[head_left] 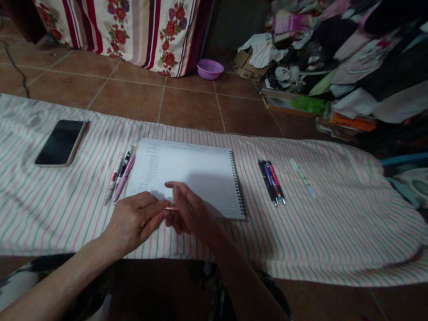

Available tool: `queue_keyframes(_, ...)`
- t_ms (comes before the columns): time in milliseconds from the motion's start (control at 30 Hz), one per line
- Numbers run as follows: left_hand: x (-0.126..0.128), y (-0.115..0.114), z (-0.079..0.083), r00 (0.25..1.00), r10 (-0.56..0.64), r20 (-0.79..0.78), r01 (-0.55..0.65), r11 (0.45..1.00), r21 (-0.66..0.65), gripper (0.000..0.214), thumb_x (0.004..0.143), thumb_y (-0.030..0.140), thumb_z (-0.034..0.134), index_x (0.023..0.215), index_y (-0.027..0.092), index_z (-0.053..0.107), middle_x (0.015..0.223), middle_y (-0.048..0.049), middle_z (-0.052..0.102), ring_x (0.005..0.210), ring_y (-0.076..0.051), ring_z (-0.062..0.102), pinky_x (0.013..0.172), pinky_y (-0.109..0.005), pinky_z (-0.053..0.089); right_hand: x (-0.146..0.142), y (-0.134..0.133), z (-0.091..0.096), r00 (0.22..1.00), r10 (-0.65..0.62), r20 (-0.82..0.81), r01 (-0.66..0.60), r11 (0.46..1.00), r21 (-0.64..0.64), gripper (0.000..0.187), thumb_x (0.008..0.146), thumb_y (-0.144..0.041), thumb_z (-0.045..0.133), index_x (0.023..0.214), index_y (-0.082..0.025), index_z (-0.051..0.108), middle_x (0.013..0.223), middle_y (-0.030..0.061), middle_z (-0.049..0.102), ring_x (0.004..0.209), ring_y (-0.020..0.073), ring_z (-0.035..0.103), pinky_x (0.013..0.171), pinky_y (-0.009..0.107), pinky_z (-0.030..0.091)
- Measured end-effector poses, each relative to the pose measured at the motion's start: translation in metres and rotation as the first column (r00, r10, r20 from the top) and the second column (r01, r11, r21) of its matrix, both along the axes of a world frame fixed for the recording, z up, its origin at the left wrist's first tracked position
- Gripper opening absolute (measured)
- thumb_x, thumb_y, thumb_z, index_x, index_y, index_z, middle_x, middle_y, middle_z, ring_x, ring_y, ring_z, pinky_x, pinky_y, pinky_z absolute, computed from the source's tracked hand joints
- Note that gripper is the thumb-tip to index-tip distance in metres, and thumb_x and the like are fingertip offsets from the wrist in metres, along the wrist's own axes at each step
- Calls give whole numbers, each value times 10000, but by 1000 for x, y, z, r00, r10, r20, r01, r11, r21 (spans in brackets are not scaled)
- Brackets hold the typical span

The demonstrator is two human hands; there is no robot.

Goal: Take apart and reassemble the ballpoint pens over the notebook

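Observation:
A spiral-bound notebook [197, 169] lies on the striped cloth in front of me, with ruled lines and small writing along its left side. At its lower edge my left hand [136, 218] is closed on a slim pen [170, 208], of which only a short piece shows between the hands. My right hand [193, 213] is beside it, close to or touching the pen's end. One finger stretches out over the page and others bend below. Left of the notebook lie several pens [121, 176]; on its right is another group of pens [271, 183].
A phone [61, 142] lies at the left on the striped cloth [333, 220]. A pale pen-like stick [302, 176] lies at the right. Beyond, on the tiled floor, are a purple basin [210, 69], a flowered curtain [119, 9] and a heap of clothes [318, 42].

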State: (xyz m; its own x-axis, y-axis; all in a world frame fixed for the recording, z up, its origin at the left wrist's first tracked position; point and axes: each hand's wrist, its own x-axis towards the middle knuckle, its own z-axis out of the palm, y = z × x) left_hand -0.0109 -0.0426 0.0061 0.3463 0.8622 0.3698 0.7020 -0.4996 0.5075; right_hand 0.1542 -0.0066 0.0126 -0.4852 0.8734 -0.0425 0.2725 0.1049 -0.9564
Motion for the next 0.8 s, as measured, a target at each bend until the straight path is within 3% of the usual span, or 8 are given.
queue_keyframes(67,-4,4,0,985,80,152,-60,990,-129,231,779,249,551,966,223,685,689,-46,641,652,-167,569,606,-251,425,5,3,1,1000,-5,29,3,998,59,388,893,-397,340,1200,-177,430,661,-2,619,454,84,539,508,220,461)
queue_keyframes(133,-8,8,1,921,198,335,-94,949,-301,185,756,254,582,876,205,714,644,-38,637,615,-159,560,574,-231,416,10,6,1,998,-53,45,38,959,283,378,829,-342,504,1177,-198,470,912,47,629,665,106,594,619,235,484)
queue_keyframes(200,-9,11,3,847,281,451,-54,890,-454,169,747,260,593,819,183,725,615,-32,633,584,-150,552,543,-216,408,14,8,0,999,-3,54,-21,897,442,295,833,-267,510,1119,-201,534,970,54,622,770,118,593,693,250,484)
queue_keyframes(267,-8,12,4,817,297,495,7,852,-523,171,743,259,598,822,178,727,626,-33,644,581,-148,553,541,-214,410,17,10,-3,998,18,61,-49,837,545,219,846,-232,494,1038,-186,589,913,53,646,808,129,596,724,260,481)
queue_keyframes(367,-6,13,5,836,241,493,36,873,-487,172,737,237,601,853,197,723,672,-40,670,612,-160,573,566,-227,429,18,12,-6,997,4,74,-49,780,624,185,856,-243,485,962,-176,622,844,54,667,795,134,605,723,266,487)
queue_keyframes(500,-7,12,2,902,153,404,18,921,-390,189,753,229,583,888,231,715,719,-41,679,669,-168,599,604,-231,439,19,11,-6,991,6,130,-92,742,664,196,869,-251,459,943,-172,622,836,57,673,782,136,603,716,268,488)
queue_keyframes(633,-9,10,0,966,73,246,12,946,-325,241,798,259,531,989,250,678,718,-30,649,704,-163,590,639,-238,435,20,8,-3,988,-10,155,-98,731,675,193,868,-254,461,891,-144,618,771,63,664,713,133,585,675,252,469)
queue_keyframes(800,-8,9,3,991,2,133,32,968,-249,283,846,280,457,1062,217,628,782,-41,632,769,-162,579,696,-263,447,19,5,0,978,-72,196,-77,750,657,178,855,-247,477,825,-125,603,663,36,600,582,109,514,564,227,400)
